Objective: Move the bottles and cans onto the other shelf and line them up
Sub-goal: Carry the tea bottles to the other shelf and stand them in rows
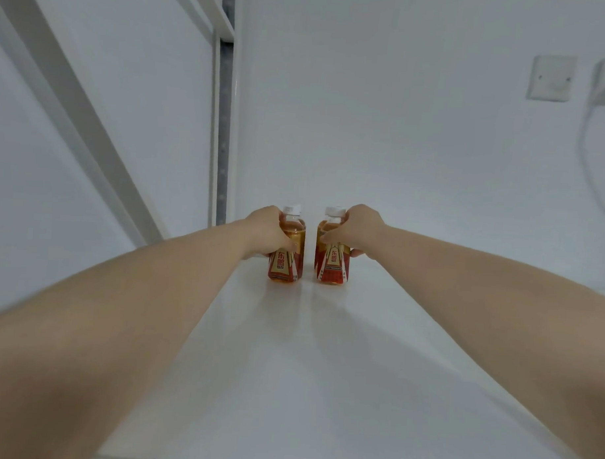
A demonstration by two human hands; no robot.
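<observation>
Two small bottles of amber drink with white caps and red-and-gold labels stand upright side by side at the far end of a white shelf [323, 367]. My left hand [268, 231] is wrapped around the upper part of the left bottle [286, 266]. My right hand [354, 231] grips the right bottle [332, 268] the same way. A narrow gap separates the two bottles. Both bottle bases rest on the shelf surface. No cans are in view.
A white wall rises behind the shelf. A slanted white beam [75, 118] and a vertical metal post [224, 130] stand at the left. On the right wall are a blank switch plate [551, 78] and a plugged socket with a white cable [604, 85].
</observation>
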